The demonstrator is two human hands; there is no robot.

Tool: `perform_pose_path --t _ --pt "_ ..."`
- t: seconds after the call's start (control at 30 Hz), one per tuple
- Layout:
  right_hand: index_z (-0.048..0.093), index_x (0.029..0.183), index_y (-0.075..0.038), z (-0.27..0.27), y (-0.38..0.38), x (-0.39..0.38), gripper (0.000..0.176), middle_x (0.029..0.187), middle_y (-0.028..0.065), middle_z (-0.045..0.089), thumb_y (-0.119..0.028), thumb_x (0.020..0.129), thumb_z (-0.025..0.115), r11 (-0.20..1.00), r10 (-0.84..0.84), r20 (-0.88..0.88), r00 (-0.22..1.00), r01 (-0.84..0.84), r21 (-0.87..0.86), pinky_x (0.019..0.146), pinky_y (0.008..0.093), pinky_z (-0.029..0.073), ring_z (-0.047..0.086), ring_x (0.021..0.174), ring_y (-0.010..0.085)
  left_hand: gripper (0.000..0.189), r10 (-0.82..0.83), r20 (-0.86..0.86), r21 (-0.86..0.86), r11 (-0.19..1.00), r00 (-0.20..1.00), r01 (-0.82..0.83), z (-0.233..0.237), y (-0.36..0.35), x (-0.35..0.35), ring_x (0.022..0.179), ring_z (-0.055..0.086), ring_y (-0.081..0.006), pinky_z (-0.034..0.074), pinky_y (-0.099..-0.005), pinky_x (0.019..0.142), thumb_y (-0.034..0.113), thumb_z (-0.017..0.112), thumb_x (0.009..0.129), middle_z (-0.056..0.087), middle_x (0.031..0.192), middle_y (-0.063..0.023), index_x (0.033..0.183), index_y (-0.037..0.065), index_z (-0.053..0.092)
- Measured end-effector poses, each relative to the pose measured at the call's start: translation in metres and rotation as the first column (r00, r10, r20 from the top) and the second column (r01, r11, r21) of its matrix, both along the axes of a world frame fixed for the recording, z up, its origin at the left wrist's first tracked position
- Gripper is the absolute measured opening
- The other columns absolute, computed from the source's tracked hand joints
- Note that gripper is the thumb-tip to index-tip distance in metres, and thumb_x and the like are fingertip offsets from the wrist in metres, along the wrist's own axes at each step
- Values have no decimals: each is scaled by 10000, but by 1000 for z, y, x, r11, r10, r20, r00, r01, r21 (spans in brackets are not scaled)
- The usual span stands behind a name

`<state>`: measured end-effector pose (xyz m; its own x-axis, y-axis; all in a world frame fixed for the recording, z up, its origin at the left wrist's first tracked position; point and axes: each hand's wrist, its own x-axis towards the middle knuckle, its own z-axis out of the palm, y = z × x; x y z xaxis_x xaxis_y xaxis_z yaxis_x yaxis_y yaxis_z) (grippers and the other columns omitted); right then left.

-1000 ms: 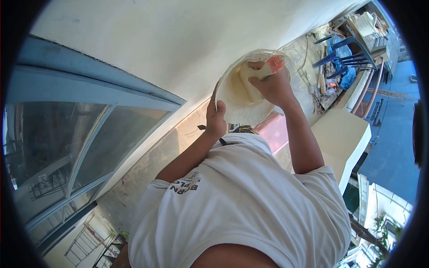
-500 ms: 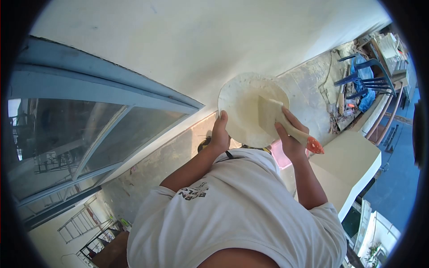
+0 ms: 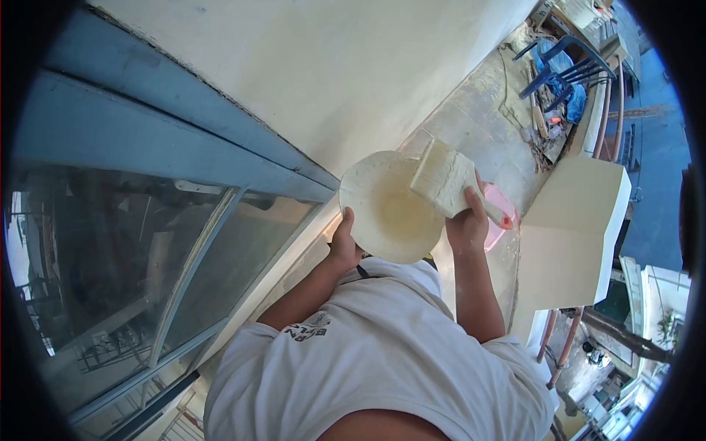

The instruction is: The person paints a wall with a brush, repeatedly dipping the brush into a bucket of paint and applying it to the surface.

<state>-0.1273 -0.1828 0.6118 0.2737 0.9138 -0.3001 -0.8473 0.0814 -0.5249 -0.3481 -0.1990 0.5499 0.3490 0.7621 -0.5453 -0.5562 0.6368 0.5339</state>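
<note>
Outdoors, left hand (image 3: 343,246) clamps bowl (image 3: 386,213), right hand (image 3: 467,224) clamps brush (image 3: 443,178) beside cream wall (image 3: 331,66).

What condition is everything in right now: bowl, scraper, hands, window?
bowl: held up, smeared with pale paste inside.
scraper: blade coated with paste, over the bowl's rim.
left hand: gripping the bowl's edge.
right hand: closed round the scraper's handle.
window: glass unbroken.
</note>
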Motion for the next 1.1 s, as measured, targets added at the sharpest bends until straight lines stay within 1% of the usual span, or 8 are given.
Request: perform_pose_path --t 0.2,0.33,0.53,0.67,0.77,1.0,1.03,1.1 --pt "332 1335 27 14 62 -36 534 1269 160 444 -65 847 526 994 -106 161 981 102 36 1002 438 366 435 1189 275 628 2 -53 -9 1000 999 -3 -9 -13 -27 1267 360 -267 326 -424 1029 522 290 924 344 1385 -110 1392 110 219" --pt "348 1311 55 22 124 -71 545 1181 170 494 -40 822 568 983 -164 256 953 137 123 776 372 540 543 1042 257 610 50 -73 -16 999 996 -51 -2 -19 -35 1255 376 -269 334 -417 1024 503 297 931 368 1368 -108 1385 100 234" --pt "453 1211 104 117 168 -94 516 998 183 573 -64 762 644 912 -336 311 889 226 341 592 313 543 595 765 199 615 131 -65 -22 991 989 -132 -6 -28 -40 1219 414 -256 352 -388 1006 482 360 928 408 1329 -124 1358 50 278" --pt "435 1228 86 85 139 -72 498 1068 189 560 -5 772 614 912 -365 383 849 244 331 662 352 575 614 883 250 614 107 -20 0 994 994 -107 -8 -30 -38 1222 408 -256 339 -392 1016 476 360 930 404 1332 -129 1358 43 274" --pt "399 1248 109 17 145 -81 500 1115 205 539 17 788 572 973 -231 437 869 207 101 728 369 569 604 945 260 622 100 -38 -19 995 994 -101 -8 -29 -35 1223 407 -256 339 -391 1016 483 356 928 403 1332 -131 1359 42 271" --pt "467 1192 101 176 152 -98 515 986 155 586 -75 745 656 859 -395 280 875 244 450 601 328 548 595 773 206 612 71 -41 -23 997 997 -72 -14 -31 -28 1241 396 -282 348 -420 1018 501 282 934 382 1359 -120 1378 81 246" --pt "437 1273 17 191 141 -91 472 1068 159 550 -66 829 575 890 -272 257 927 141 433 707 323 555 594 844 218 607 69 -42 -13 997 997 -70 -11 -31 -28 1240 398 -281 347 -419 1018 497 285 935 388 1355 -118 1378 84 248" --pt "444 1248 47 167 143 -74 474 1050 161 562 -45 807 592 871 -306 261 916 159 464 671 325 557 602 847 213 607 81 -27 -8 997 996 -81 -13 -32 -27 1238 400 -281 346 -418 1019 497 290 934 388 1355 -118 1377 83 251"
